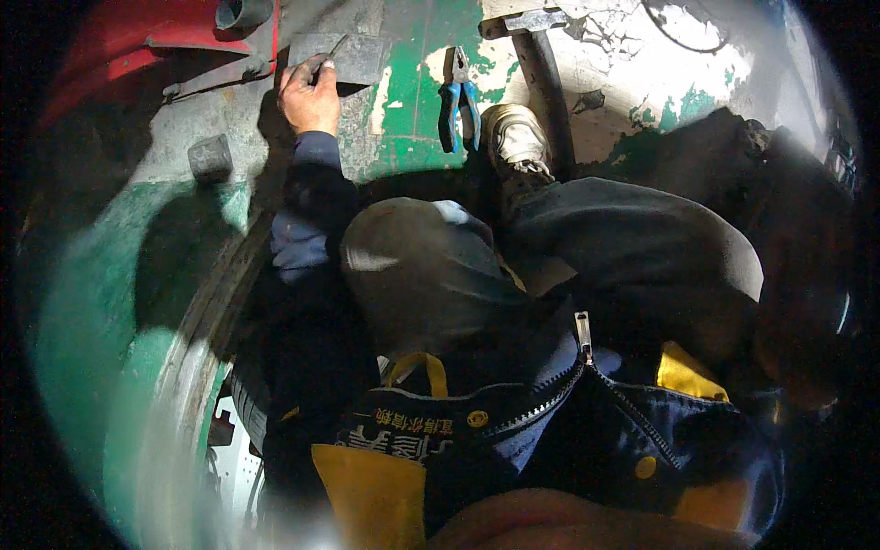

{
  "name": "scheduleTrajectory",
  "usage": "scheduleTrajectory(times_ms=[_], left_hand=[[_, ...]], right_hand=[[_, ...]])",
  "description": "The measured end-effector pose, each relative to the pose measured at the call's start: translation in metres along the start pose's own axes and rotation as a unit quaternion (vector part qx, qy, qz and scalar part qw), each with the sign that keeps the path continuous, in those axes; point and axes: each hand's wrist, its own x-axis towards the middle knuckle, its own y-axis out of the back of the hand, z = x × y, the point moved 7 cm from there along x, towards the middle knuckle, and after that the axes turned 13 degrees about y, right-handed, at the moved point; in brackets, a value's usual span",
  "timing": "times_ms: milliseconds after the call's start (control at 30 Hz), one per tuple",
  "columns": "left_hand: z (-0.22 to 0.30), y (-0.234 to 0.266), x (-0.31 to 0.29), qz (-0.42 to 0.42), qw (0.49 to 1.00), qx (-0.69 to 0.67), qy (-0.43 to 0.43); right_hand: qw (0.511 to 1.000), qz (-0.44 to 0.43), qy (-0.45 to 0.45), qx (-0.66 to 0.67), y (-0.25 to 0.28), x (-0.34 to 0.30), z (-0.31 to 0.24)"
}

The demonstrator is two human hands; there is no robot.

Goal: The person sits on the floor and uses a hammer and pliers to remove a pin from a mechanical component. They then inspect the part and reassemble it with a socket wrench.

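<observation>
My left hand (310,99) reaches to the upper left, its fingers pinched on a thin dark rod (339,45). The rod's tip points up and right over a grey rectangular block (365,60) on the floor. Most of the rod is hidden by my fingers, and its exact kind is unclear. Right of the block lie pliers (449,115) with blue handles, jaws pointing away from me. Farther right, a hammer (543,78) lies beside my shoe, its head at the far end. My right hand does not show.
A red metal frame (215,46) with a round tube (244,13) stands at the far left. A small grey block (210,158) sits on the worn green floor. A ridged rail (197,335) runs along the left. My bent knees (412,252) fill the middle.
</observation>
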Motion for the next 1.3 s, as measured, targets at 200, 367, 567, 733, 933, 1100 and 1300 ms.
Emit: scheduleTrajectory(times_ms=[200,367,567,733,933,1100,1300], left_hand=[[0.006,0.001,0.0,0.005,0.998,0.067,-0.004],[0.016,0.009,-0.006,0.001,0.997,0.074,-0.021],[0.015,0.009,-0.011,-0.011,0.998,0.062,0.015],[0.01,0.005,-0.008,-0.023,0.996,0.081,0.038],[0.015,0.003,-0.009,-0.005,0.996,0.091,0.003],[0.012,0.001,-0.01,-0.005,0.998,0.06,0.032],[0.006,-0.003,-0.01,-0.013,0.996,0.075,0.035]], right_hand=[[0.998,-0.05,-0.03,-0.013,-0.032,0.016,0.083],[0.996,-0.077,-0.041,-0.035,-0.052,0.025,0.131],[0.992,-0.095,-0.049,-0.066,-0.066,0.031,0.168],[0.989,-0.105,-0.054,-0.092,-0.072,0.033,0.187],[0.985,-0.113,-0.06,-0.117,-0.076,0.036,0.204],[0.982,-0.118,-0.065,-0.135,-0.078,0.037,0.218],[0.979,-0.122,-0.068,-0.152,-0.079,0.039,0.229]])
